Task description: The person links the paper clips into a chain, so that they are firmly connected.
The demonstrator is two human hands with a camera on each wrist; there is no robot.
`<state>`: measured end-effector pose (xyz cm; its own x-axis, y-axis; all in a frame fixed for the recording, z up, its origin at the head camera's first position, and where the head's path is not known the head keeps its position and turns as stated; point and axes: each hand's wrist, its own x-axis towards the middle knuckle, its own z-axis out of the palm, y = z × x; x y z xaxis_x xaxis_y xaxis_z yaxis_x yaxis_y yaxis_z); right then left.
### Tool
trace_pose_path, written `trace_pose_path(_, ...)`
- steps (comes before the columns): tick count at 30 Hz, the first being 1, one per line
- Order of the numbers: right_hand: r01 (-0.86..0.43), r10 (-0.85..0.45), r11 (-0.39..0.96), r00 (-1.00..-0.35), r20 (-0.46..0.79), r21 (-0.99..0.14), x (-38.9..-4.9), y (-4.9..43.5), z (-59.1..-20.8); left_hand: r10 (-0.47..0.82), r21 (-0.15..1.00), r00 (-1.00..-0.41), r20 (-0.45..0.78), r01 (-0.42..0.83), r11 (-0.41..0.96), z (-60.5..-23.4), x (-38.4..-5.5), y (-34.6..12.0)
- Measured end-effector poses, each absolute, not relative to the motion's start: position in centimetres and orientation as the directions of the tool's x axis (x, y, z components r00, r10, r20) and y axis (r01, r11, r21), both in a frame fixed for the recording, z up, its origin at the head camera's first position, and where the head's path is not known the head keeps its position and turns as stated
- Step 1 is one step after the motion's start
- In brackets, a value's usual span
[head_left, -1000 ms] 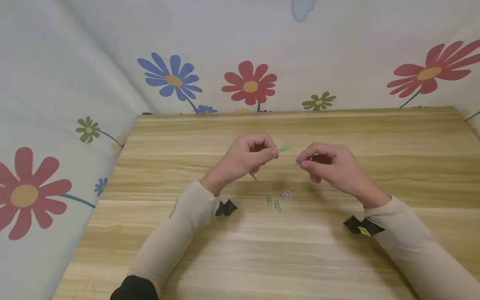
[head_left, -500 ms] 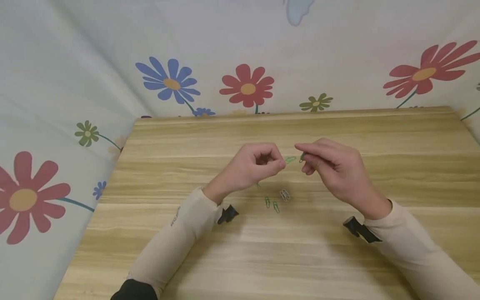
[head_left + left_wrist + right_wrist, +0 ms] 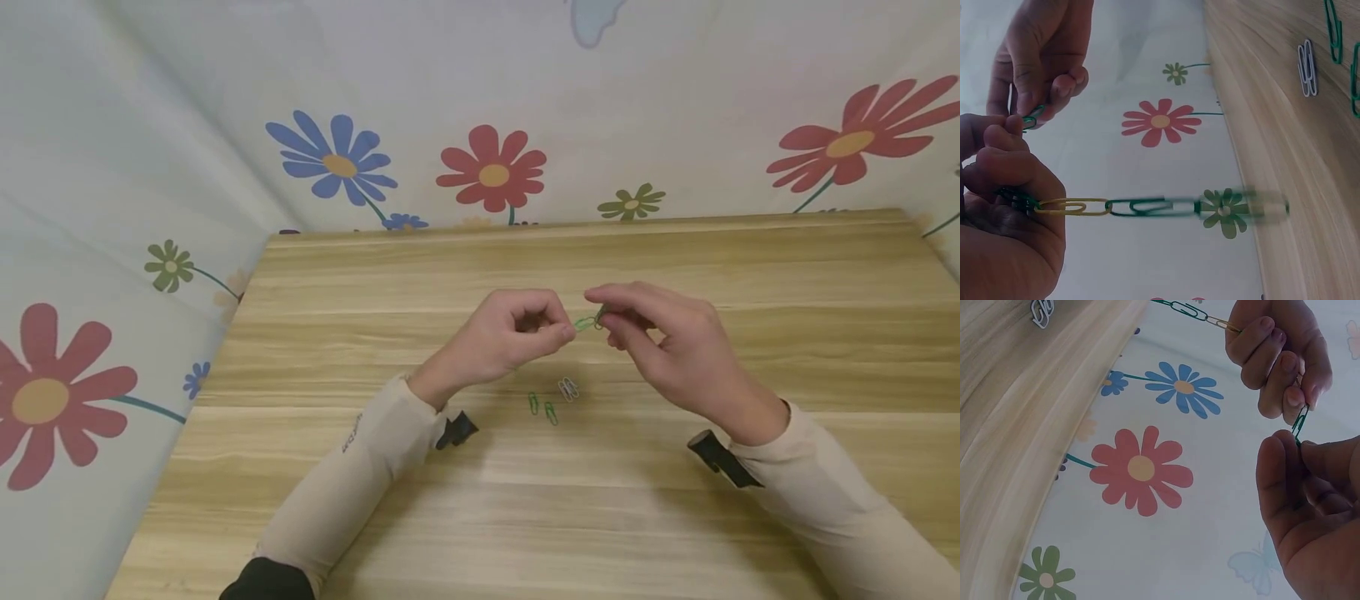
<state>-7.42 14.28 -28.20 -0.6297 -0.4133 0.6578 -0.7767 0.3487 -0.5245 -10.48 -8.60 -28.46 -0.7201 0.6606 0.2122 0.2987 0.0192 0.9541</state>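
Observation:
In the head view my left hand (image 3: pixel 517 333) pinches a green paper clip (image 3: pixel 583 323) between thumb and forefinger, above the table. From this hand trails a chain of linked paper clips, with a yellow paper clip (image 3: pixel 1072 206), a green link (image 3: pixel 1147 207) and a blurred last link in the left wrist view. Part of the chain is hidden in the palm. Facing it, my right hand (image 3: pixel 675 350) pinches another green paper clip (image 3: pixel 601 315), mostly covered by the fingertips. The two clips meet end to end between the hands.
On the wooden table (image 3: pixel 480 517) below the hands lie two loose green paper clips, one on the left (image 3: pixel 533 403) and one on the right (image 3: pixel 551 413). Overlapping white paper clips (image 3: pixel 568 388) lie close by. A flower-printed cloth (image 3: pixel 480 83) rises behind the table.
My hands have drawn together, the left one shifting slightly right and down. My right hand has turned, and its clip has come up to the end of the left hand's clip.

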Motion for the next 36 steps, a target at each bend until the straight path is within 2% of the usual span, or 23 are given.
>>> trace_pose_path(8, -0.796, -0.508, 0.398, -0.606, 0.613, -0.457, -7.3, 14.2, -28.3, 0.653, 0.967, -0.734, 0.184, 0.254, 0.014, -28.3, -10.5, -8.7)
trace_pose_path(20, -0.743, -0.457, 0.396, -0.669, 0.586, -0.539, -7.3, 14.6, -27.9, 0.636, 0.978, -0.748, 0.193, 0.196, -0.066, -28.7, -10.7, -9.3)
trace_pose_path(24, -0.690, -0.412, 0.360, -0.721, 0.557, -0.628, -7.2, 15.1, -27.3, 0.665, 0.973, -0.715, 0.214, 0.213, -0.084, -28.7, -11.0, -9.6)
trace_pose_path(28, -0.628, -0.380, 0.280, -0.767, 0.517, -0.726, -6.8, 15.4, -26.7, 0.719, 0.982, -0.674, 0.170, 0.180, -0.064, -28.7, -11.2, -9.6)
trace_pose_path(32, -0.607, -0.379, 0.215, -0.774, 0.508, -0.765, -6.5, 15.4, -26.6, 0.792, 0.991, -0.599, 0.122, 0.115, -0.066, -28.7, -11.2, -9.3)
trace_pose_path(36, -0.625, -0.412, 0.233, -0.757, 0.507, -0.745, -6.4, 15.4, -26.5, 0.827, 0.993, -0.551, 0.114, 0.057, -0.099, -28.9, -11.0, -8.9)
